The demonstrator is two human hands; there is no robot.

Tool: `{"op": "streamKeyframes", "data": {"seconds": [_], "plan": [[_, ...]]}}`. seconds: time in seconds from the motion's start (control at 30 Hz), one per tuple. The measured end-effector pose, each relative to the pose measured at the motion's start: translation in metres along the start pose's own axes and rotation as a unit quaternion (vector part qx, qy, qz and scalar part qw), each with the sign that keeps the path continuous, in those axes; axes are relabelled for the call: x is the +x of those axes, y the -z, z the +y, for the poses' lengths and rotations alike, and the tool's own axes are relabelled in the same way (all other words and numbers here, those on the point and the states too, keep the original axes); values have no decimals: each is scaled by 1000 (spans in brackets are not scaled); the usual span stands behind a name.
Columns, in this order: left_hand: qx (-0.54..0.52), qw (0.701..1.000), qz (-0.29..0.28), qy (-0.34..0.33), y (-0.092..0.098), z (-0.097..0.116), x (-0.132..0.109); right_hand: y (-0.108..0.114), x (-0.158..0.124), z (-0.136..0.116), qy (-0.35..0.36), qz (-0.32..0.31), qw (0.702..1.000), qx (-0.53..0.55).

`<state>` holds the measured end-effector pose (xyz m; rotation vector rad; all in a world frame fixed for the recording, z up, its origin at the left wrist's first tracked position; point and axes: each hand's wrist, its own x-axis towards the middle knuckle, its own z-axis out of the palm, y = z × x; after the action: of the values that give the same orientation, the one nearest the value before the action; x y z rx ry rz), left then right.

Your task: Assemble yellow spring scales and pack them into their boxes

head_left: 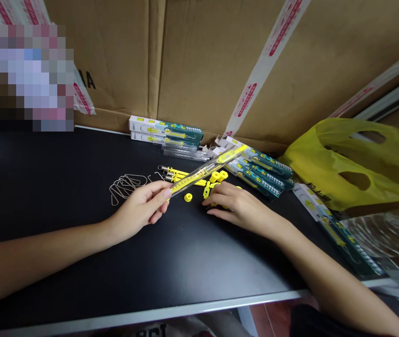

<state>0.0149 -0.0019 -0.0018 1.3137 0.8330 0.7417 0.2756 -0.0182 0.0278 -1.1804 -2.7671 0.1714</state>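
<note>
My left hand (143,206) grips one end of a long clear tube with a yellow scale inside (208,168); the tube slants up to the right above the black tabletop (80,187). My right hand (236,206) rests palm down on the table, fingers over small yellow plastic caps (217,178). One loose yellow cap (188,197) lies between the hands. More yellow tubes with metal ends (174,174) lie just behind.
A bunch of metal wire hooks (127,185) lies left of the tubes. Green-and-white product boxes are stacked at the back (166,131) and fanned at right (266,171). A yellow plastic bag (354,164) sits far right; cardboard cartons (192,61) wall the back.
</note>
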Motion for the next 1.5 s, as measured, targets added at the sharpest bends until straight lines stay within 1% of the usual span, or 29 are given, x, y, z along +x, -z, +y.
{"op": "streamKeyframes", "data": {"seconds": [0.13,0.27,0.47,0.63,0.73,0.83,0.93,1.0,1.03,1.1,1.17,1.23,1.33,1.4,1.5], "plan": [[-1,1000,-3,-3,0,0,0,9,-4,-1,-17,15,1000,17],[3,1000,-8,-3,0,0,1,16,-6,-4,-41,12,999,-19],[5,1000,-12,-1,0,-1,1,7,-3,-7,-41,-31,998,-28],[3,1000,-10,2,1,0,0,5,-3,-7,-38,-34,998,-28],[14,1000,-8,-10,1,-1,0,6,-3,-8,-34,-36,999,-21],[42,998,-7,-35,2,-3,0,7,-3,-7,-24,-22,999,3],[77,996,3,-54,5,-5,0,13,-5,-3,-33,35,996,70],[89,994,6,-61,6,-5,0,18,-8,3,-65,95,984,138],[92,994,5,-62,7,-5,0,21,-10,7,-84,129,972,175],[95,993,2,-63,8,-6,0,27,-13,15,-113,200,940,252],[102,993,-1,-61,8,-6,0,32,-14,23,-130,266,900,319],[107,993,-5,-58,8,-6,1,34,-15,28,-142,309,865,370],[105,993,-9,-53,8,-7,0,35,-14,32,-143,324,833,425],[107,993,-8,-53,8,-7,0,34,-14,32,-135,317,824,450],[114,992,-8,-58,8,-7,0,32,-14,30,-128,309,820,465]]}}
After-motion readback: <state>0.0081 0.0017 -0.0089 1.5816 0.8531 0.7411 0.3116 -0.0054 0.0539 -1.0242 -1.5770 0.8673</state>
